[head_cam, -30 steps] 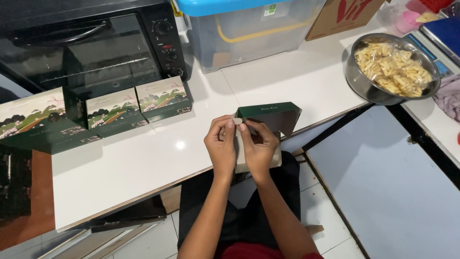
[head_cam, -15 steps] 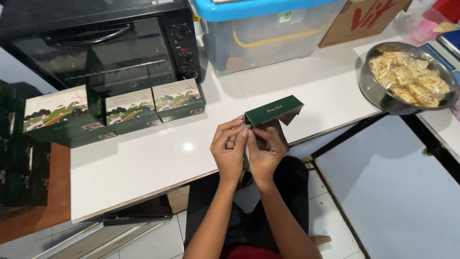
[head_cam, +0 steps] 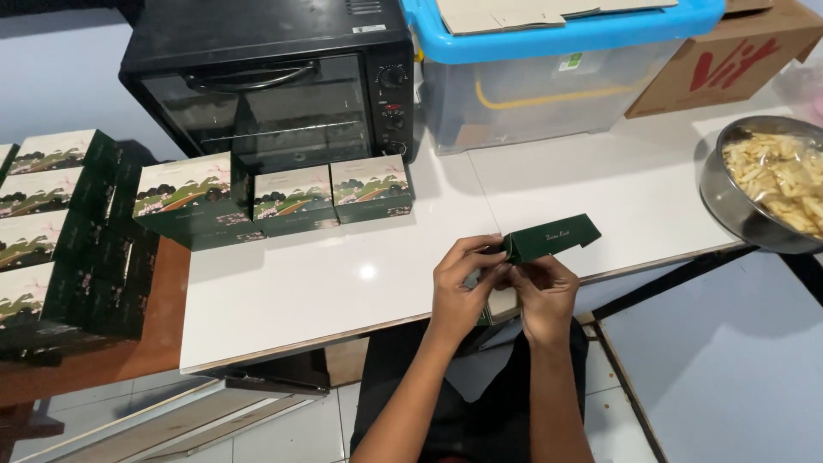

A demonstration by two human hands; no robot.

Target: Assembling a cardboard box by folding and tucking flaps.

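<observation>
Dark green carton: a flat, partly folded cardboard box is being held just above the front edge of the desk, its long panel tilting up toward the right, clear of the surface.
Arms: both bare forearms are rising from the bottom of the view, angling inward so that the hands are meeting at the carton's left end.
Left hand: the left hand is curling around the carton's lower left corner, fingers bent and pinching the card, thumb lying on the near side.
Right hand: the right hand is gripping the carton from beneath and behind, fingers folded in against the underside, its knuckles almost touching the other hand's.
Desk: the white desk is carrying everything, with a bright spot of light shining on it left of the hands.
Finished boxes: three green boxes with landscape prints are sitting in a row at the back of the desk, just in front of the black toaster oven.
Stack at left: more such boxes are piling up on a brown surface beside the desk.
Right side: a metal bowl of pale chips is resting near the desk's right end, well apart from the hands.
Back: a clear storage tub with a blue lid is standing beside the oven.
</observation>
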